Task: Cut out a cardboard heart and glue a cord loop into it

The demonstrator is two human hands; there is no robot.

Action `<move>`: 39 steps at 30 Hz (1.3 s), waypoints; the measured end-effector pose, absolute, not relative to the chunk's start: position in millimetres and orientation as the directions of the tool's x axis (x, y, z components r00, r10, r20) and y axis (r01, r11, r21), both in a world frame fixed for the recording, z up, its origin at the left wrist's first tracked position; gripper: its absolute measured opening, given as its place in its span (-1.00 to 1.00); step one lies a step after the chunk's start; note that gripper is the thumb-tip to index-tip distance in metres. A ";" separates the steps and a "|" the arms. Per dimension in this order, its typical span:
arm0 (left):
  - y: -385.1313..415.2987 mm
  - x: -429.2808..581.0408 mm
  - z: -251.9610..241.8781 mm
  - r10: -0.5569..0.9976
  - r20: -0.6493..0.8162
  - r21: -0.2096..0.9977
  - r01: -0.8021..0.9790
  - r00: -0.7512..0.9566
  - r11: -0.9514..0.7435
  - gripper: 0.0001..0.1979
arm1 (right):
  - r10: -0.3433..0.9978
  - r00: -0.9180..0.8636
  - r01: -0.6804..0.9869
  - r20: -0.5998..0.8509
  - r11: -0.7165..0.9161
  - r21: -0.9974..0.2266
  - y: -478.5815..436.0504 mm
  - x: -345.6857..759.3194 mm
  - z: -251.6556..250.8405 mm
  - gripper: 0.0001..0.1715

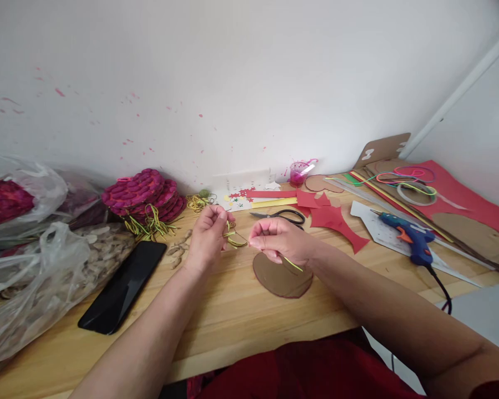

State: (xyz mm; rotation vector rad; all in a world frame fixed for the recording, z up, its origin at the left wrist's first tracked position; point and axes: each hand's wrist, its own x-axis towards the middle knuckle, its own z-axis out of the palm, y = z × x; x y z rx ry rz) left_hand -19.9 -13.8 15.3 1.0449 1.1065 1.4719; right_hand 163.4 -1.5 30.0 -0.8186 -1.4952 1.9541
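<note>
Yellow-green string [232,238] hangs in small loops beside my left hand [208,235], whose thumb and fingertips are pinched on it. Close by on the right, my right hand [276,238] is closed too, thumb against fingers, and a yellow-green string end [293,265] sticks out below it. A thin dark strand runs between the two hands. Under my right hand lies a round brown cardboard disc [280,280] on the wooden table. Black-handled scissors [289,215] lie just behind, partly hidden by that hand.
To the left are a black phone [122,288], a plastic bag of peanuts [103,249] and stacked magenta discs [143,197] with string tassels. Red paper pieces [336,221], a blue glue gun [416,244] and a cup of pink liquid [298,174] are at right and back.
</note>
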 end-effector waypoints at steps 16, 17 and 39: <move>-19.9 -11.6 20.9 0.990 -0.080 0.872 -0.473 0.117 0.127 -0.63 | 0.708 -0.706 -0.443 0.000 -0.443 -0.779 -1.6 155.0 17.8 -0.66; -20.7 -10.5 21.2 0.990 -0.078 0.878 -0.462 0.122 0.126 -0.63 | 0.697 -0.717 -0.409 -0.027 -0.452 -0.793 -1.1 154.7 15.8 -0.66; -25.3 -11.1 21.9 0.977 0.174 0.985 -0.007 0.121 -0.175 -0.73 | 0.762 -0.627 -0.038 -0.163 -0.239 -0.970 -0.8 160.1 24.4 -0.71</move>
